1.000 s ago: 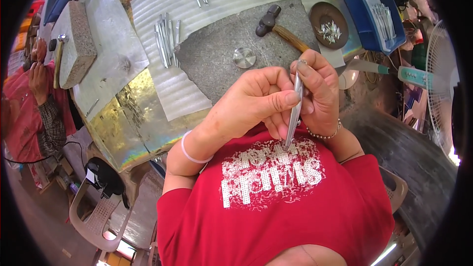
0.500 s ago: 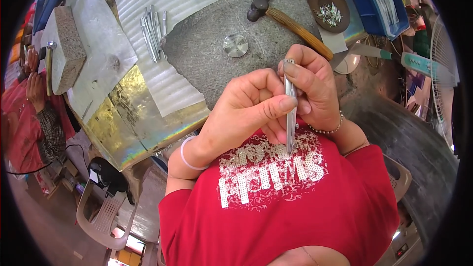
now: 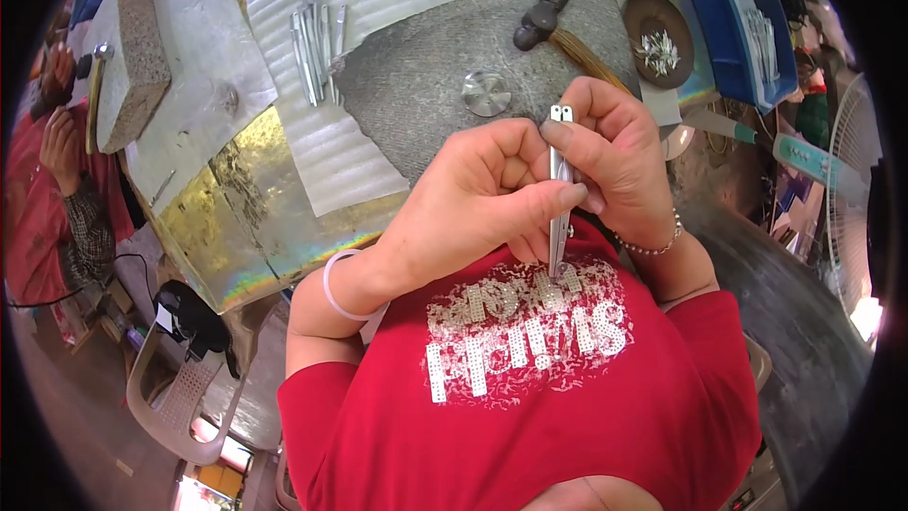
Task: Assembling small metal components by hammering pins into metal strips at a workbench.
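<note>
Grey-brown floor at lower left — pale plastic chair there; caged fan far right — bright light below.

A workshop is indicated: a hammer is laid on a rough stone slab, slim metal pieces are grouped beside it on white ridged sheeting, tiny silvery parts are held in a brown dish, and a co-worker is seen near a stone block and another hammer
</note>
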Available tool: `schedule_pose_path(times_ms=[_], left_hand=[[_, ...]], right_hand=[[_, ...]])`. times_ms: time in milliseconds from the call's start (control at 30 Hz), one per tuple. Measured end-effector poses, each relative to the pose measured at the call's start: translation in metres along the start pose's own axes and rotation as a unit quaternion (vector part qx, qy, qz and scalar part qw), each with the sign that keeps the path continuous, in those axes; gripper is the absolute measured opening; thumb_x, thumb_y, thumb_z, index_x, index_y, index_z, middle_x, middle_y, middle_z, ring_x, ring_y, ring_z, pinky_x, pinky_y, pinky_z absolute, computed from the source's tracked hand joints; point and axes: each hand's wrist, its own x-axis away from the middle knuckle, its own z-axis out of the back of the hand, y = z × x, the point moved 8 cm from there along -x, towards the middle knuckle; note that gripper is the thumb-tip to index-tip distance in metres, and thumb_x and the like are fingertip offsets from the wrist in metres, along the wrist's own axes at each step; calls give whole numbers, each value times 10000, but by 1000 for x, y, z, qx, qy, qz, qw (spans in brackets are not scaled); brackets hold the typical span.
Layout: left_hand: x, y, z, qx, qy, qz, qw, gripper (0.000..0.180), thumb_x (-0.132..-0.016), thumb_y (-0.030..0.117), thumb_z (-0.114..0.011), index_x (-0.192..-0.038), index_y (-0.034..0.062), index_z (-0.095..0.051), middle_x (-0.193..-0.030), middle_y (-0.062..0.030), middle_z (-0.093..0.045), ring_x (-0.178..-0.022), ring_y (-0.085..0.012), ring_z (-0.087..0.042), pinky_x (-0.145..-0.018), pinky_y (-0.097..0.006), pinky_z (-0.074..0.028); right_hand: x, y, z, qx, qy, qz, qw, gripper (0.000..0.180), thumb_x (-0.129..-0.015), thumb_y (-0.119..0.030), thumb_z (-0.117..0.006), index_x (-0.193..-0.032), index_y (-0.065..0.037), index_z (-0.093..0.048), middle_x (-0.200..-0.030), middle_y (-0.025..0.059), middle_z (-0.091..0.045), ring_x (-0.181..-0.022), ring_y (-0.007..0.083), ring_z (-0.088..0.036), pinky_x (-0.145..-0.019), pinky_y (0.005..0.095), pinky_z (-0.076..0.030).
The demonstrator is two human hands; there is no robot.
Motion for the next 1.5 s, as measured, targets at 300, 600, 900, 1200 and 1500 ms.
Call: schedule_pose_path(times_ms=[300,600,900,1200,1500], left_hand=[[22,24,38,40,54,-53,996,191,-871,138,-631,-899,-2,-504,-678,-76,-631,-531,-120,-620,-443,-201,-491],[29,30,51,38,44,7,998,161,-859,106,-637,-882,7,-513,-654,-55,-607,-503,-107,-604,-444,-201,-502],[29,33,48,-23,18,9,1000,192,-854,121,-652,-839,20,-489,-657,-64,-612,-500,-108,-601,-442,-198,-494],[31,34,39,1,-16,17,1000,222,-866,167,-650,-831,22,-485,-629,-72,-609,-504,-128,-619,-434,-204,-499],[31,30,38,107,-41,6,993,232,-881,171,-628,-837,4,-473,-797,-135,-654,-548,-135,-622,-468,-231,-532]], right_hand=[[-36,-9,-45,55,-62,-31,996,164,-860,-131,-641,-830,-44,-505,-643,10,-590,-428,9,-429,-351,152,-291],[-35,2,-56,-4,-27,-16,999,151,-874,-126,-626,-840,-48,-501,-645,21,-582,-412,17,-420,-347,152,-288],[-27,0,-54,3,-3,25,1000,133,-883,-94,-610,-849,-47,-491,-659,35,-586,-424,20,-434,-351,153,-297],[-20,1,-52,-69,8,26,997,101,-899,-80,-575,-875,-58,-479,-636,17,-559,-404,18,-397,-349,155,-280],[-23,0,-57,-81,2,10,997,98,-897,-98,-579,-862,-74,-490,-628,8,-547,-380,23,-382,-329,164,-270]])
